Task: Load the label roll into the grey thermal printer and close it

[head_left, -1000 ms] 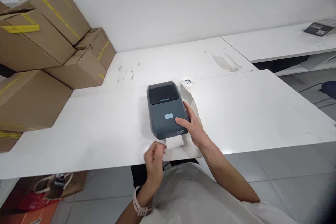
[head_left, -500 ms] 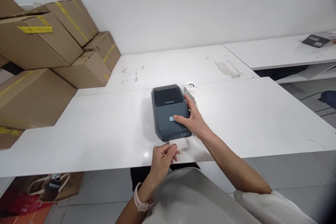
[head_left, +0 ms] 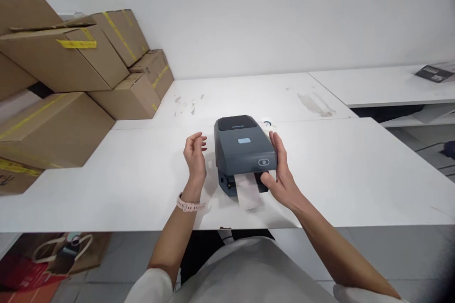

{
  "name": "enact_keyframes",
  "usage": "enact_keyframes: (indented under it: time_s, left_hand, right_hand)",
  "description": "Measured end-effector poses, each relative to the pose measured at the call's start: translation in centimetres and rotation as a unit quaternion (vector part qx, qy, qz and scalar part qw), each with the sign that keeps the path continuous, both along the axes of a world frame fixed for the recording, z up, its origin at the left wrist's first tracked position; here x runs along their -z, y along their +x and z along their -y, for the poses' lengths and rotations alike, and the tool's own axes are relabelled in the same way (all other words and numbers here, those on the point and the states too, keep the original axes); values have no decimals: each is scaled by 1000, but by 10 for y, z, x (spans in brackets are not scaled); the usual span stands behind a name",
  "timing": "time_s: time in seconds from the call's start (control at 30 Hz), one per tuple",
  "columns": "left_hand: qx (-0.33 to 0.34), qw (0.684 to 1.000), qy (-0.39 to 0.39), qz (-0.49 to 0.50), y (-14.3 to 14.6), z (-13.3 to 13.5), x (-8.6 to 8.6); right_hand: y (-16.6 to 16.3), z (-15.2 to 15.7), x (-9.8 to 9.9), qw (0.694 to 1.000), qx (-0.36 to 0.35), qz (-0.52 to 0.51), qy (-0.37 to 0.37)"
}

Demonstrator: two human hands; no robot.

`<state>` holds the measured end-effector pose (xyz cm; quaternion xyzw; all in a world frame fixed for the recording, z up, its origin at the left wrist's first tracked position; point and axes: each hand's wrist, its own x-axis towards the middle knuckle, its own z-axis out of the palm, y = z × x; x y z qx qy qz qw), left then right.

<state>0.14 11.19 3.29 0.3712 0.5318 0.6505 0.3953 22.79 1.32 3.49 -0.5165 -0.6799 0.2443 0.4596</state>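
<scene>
A dark grey label printer (head_left: pixel 245 144) stands on the white table, its front lid (head_left: pixel 245 161) raised off the base. A strip of white label paper (head_left: pixel 249 192) hangs out of the gap over the front. My right hand (head_left: pixel 280 170) grips the lid's right front corner, thumb beneath the edge and fingers along the side. Left of the printer, my left hand (head_left: pixel 195 154) is in the air with loosely curled fingers, apart from it and holding nothing. Behind the printer a white paper roll (head_left: pixel 267 124) is partly hidden.
Cardboard boxes (head_left: pixel 64 128) with yellow tape are stacked on the left of the white table (head_left: pixel 327 170). A black-and-white box (head_left: pixel 433 74) lies on another table at the far right. Below the front edge at left is a bag (head_left: pixel 88 258) with pale handles.
The printer's lid has come up at the front. My left hand has let go of the label paper and moved up to the left. My right hand has shifted to the lid's front corner.
</scene>
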Motion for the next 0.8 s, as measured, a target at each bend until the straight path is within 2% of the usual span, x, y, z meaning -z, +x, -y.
enact_keyframes:
  time_s: [0.1, 0.23, 0.37, 0.43, 0.53, 0.63, 0.67, 0.73, 0.8]
  left_hand:
    - [54, 996, -67, 25, 11, -11, 15]
    - [184, 979, -87, 0, 16, -5, 24]
    - [263, 961, -70, -47, 13, -1, 27]
    - [272, 958, -64, -58, 12, -2, 29]
    - [276, 957, -62, -60, 11, -4, 33]
    - [279, 957, -43, -72, 12, -3, 35]
    - [280, 956, -36, -77, 12, -2, 36]
    - [283, 955, -32, -85, 12, -1, 36]
    - [289, 952, -41, -90, 11, 0, 37]
  right_hand:
    - [-6, -38, -31, 997, 18, 18, 69]
    - [-8, -122, -76, 989, 51, 65, 119]
    - [-6, -211, -93, 981, 92, 131, 110]
    - [-6, -236, -95, 980, 96, 147, 94]
    - [-11, -228, -101, 974, 106, 149, 137]
    - [-19, -180, -105, 964, 61, 182, 187]
    - [-20, -163, -103, 961, 21, 214, 175]
    - [-23, -136, -93, 945, -83, 302, 96]
    - [-25, -123, -77, 900, -171, 401, -16]
